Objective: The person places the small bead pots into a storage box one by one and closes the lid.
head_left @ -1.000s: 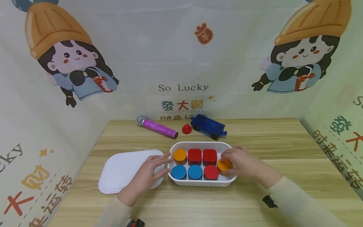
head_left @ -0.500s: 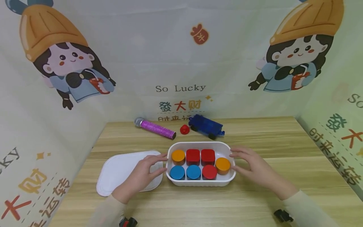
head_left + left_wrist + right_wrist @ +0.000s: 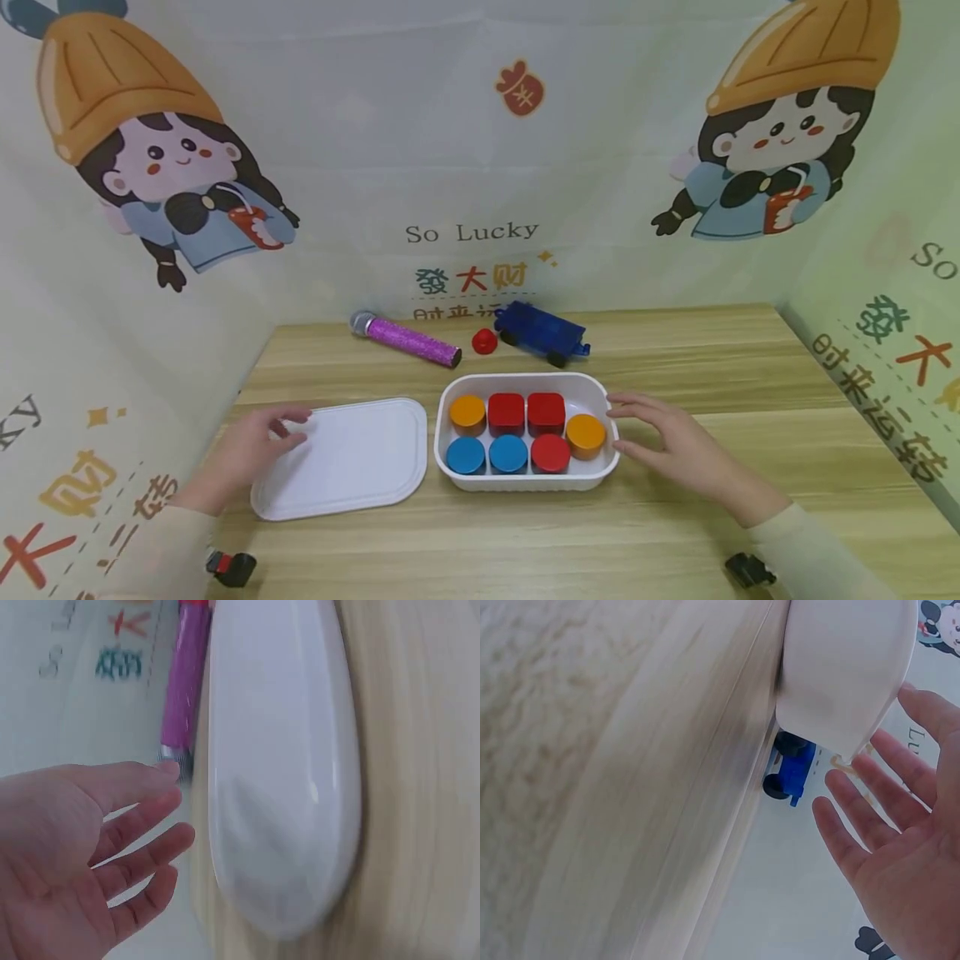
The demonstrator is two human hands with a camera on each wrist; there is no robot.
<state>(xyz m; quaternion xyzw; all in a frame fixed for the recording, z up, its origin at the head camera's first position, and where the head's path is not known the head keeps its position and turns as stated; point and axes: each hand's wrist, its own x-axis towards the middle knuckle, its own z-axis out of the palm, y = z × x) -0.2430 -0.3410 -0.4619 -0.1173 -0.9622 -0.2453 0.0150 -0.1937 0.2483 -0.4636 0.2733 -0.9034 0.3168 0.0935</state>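
Note:
A white oval-cornered box (image 3: 525, 483) stands in mid-table in the head view, holding several round and square pieces with orange, red and blue tops. My right hand (image 3: 678, 446) is at its right end, fingertips right at the rim, fingers loosely extended; the right wrist view shows the palm (image 3: 907, 832) beside the box wall (image 3: 840, 675). To the left lies a flat white lid (image 3: 352, 458). Over the lid's left edge hovers my left hand (image 3: 251, 454), fingers relaxed. In the left wrist view that hand (image 3: 90, 847) holds nothing, next to the lid (image 3: 281, 787).
Along the back of the table lie a purple glitter microphone (image 3: 408, 340), a small red piece (image 3: 484, 341) and a blue toy vehicle (image 3: 542, 331). A printed cloth (image 3: 480, 167) hangs behind and at both sides of the wooden table (image 3: 480, 550).
My right hand has let go of the orange-topped round piece inside the box and drawn back to the rim. My left hand has moved left from the box to the lid's far-left edge.

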